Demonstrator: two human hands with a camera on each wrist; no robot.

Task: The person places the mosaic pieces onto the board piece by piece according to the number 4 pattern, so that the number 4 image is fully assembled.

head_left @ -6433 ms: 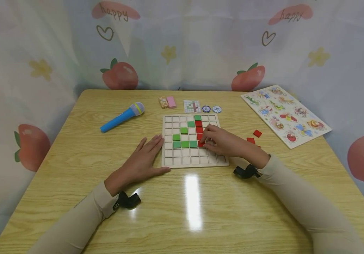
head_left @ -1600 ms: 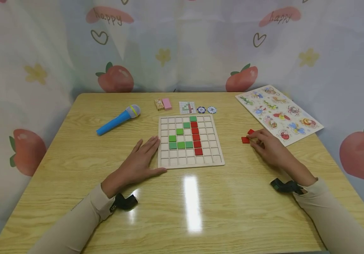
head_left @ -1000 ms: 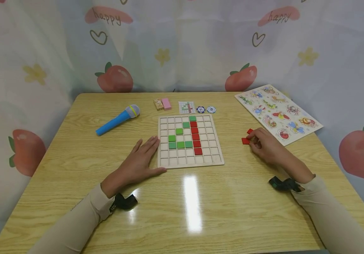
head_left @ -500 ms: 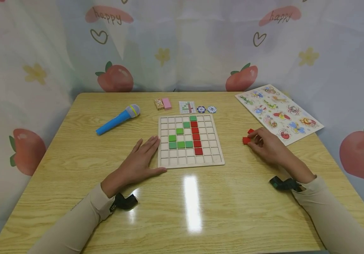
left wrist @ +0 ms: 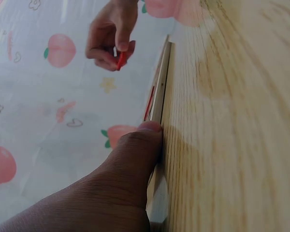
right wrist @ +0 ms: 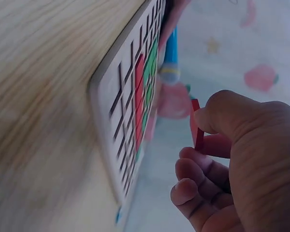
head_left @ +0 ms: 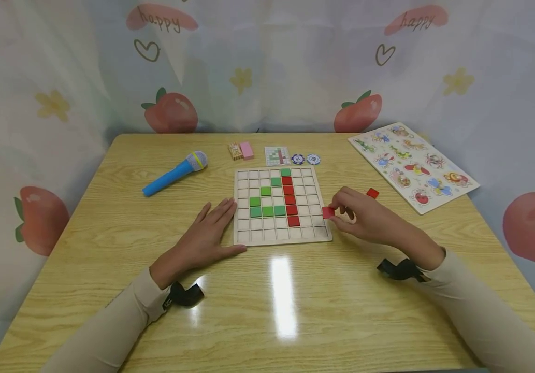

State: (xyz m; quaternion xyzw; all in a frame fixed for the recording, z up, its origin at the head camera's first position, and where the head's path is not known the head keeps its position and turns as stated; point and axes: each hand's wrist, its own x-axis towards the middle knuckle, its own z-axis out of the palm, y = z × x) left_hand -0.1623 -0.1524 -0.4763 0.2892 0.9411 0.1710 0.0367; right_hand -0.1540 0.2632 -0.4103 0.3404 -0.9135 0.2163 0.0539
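Note:
A wooden grid board (head_left: 255,236) lies mid-table, with green square tiles (head_left: 267,211) stepping in a diagonal and a row beside a column of red tiles (head_left: 289,199). My left hand (head_left: 202,235) rests on the table with straight fingers at the board's left edge; its thumb (left wrist: 135,150) touches the near edge in the left wrist view. Between thumb and forefinger, my right hand (head_left: 365,215) pinches a loose red square tile (head_left: 328,212), held above the board's right edge. The right wrist view shows this tile (right wrist: 196,124) apart from the board's surface.
Another red tile (head_left: 372,193) lies on the table behind the right hand. Behind the board are a pattern card (head_left: 277,156), two poker chips (head_left: 305,159) and small pink and patterned boxes (head_left: 246,151). A toy microphone (head_left: 174,175) lies left, an animal puzzle board (head_left: 414,168) right.
My right hand has picked up a red tile and carried it left to the board's right edge. Compared with the oldest frame, the red column has one more tile. The left hand stays put.

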